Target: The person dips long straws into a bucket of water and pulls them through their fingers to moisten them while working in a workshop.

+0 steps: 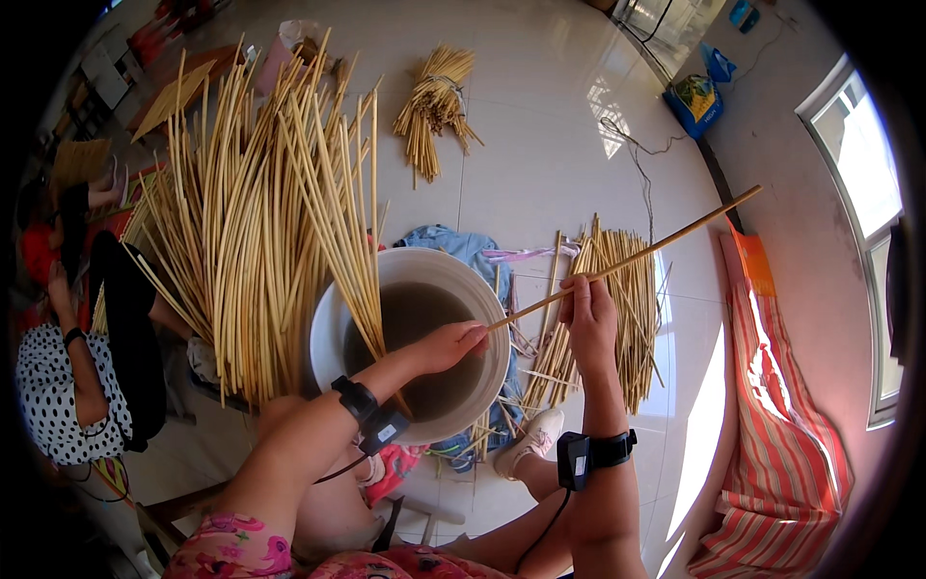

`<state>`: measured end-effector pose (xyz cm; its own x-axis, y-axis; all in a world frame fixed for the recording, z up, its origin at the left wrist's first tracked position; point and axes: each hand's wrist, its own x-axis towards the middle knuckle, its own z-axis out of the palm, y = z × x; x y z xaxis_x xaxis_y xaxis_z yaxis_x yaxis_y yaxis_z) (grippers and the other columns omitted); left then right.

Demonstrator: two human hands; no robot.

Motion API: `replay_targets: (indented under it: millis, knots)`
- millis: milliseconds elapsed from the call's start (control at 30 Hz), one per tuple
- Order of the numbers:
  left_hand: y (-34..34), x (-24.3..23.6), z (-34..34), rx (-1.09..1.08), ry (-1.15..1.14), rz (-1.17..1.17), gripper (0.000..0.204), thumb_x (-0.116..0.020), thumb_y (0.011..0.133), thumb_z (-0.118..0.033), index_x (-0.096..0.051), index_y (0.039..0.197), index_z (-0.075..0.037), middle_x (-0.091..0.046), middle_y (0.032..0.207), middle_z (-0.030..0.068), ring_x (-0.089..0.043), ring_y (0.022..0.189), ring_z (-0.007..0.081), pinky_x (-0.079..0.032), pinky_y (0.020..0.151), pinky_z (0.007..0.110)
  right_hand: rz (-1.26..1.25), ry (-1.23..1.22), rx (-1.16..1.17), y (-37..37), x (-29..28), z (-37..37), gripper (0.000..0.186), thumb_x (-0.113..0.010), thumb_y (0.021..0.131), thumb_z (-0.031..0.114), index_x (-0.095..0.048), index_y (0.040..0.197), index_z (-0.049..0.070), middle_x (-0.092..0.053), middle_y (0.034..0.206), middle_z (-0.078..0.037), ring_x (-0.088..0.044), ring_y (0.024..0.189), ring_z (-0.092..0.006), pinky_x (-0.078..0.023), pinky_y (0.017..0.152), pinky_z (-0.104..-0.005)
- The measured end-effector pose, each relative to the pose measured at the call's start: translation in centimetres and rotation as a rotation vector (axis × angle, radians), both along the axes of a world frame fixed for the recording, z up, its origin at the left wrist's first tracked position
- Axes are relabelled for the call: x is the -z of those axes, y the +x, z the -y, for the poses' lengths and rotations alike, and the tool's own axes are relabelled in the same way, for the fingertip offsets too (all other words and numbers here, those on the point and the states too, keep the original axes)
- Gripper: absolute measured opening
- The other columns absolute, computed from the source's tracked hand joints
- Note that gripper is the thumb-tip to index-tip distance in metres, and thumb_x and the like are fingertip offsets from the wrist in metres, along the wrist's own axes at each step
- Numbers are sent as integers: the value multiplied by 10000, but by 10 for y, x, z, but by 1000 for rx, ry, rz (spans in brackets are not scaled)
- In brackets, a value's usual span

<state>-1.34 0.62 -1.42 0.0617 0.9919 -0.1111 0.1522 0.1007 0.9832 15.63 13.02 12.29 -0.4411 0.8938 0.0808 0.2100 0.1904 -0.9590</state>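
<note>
A single long tan stick (675,233) runs slantwise across the front of me, rising to the right. Its lower end sits in my left hand (449,346), whose fingers are closed on it over the bucket. Farther along, my right hand (589,307) pinches the same stick between thumb and fingers. Below my left hand is a white bucket (328,333) holding murky water (424,309). Several sticks (338,227) stand in it, leaning on its left side. Left of the bucket lies a large heap of similar sticks (256,251).
A pile of sticks (627,318) lies right of the bucket, and a tied bundle (434,101) on the tiled floor beyond. Blue cloth (453,243) is behind the bucket. Striped red fabric (772,415) hangs by the right wall. Another person (72,386) sits at far left.
</note>
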Motion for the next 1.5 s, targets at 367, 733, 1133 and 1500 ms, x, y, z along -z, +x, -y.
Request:
replay_targets:
  millis: [367, 733, 1133, 1500]
  knots:
    - [-23, -79, 15, 281, -210, 212, 398, -382, 919, -17, -489, 1302, -15, -641, 946, 57, -582, 800, 115, -488, 773, 248, -335, -188, 438, 63, -26, -49, 271, -384, 1009, 242, -475, 800, 96, -276, 571, 66, -234, 469, -40, -177, 409, -222]
    - [-25, -96, 10, 209, -191, 244, 361, -481, 921, -50, -518, 1275, 7, -650, 971, 69, -578, 804, 97, -491, 778, 236, -292, -240, 449, 80, -18, -56, 254, -363, 1012, 238, -462, 823, 99, -265, 566, 55, -234, 456, -54, -173, 394, -224]
    - [-8, -78, 8, 72, -407, -240, 561, -539, 903, -503, -567, 591, -37, -528, 541, -5, -467, 458, 83, -365, 462, 234, -360, -217, 205, 41, -15, -26, 257, -370, 1017, 241, -467, 832, 92, -278, 603, 54, -246, 509, -50, -211, 447, -214]
    - [-23, -91, 13, 347, -214, 450, 362, -437, 950, -126, -493, 1277, 22, -582, 850, 8, -508, 783, 88, -419, 759, 206, -387, -231, 157, 59, -17, -40, 261, -366, 1018, 248, -487, 872, 69, -316, 640, 34, -305, 535, -66, -240, 455, -220]
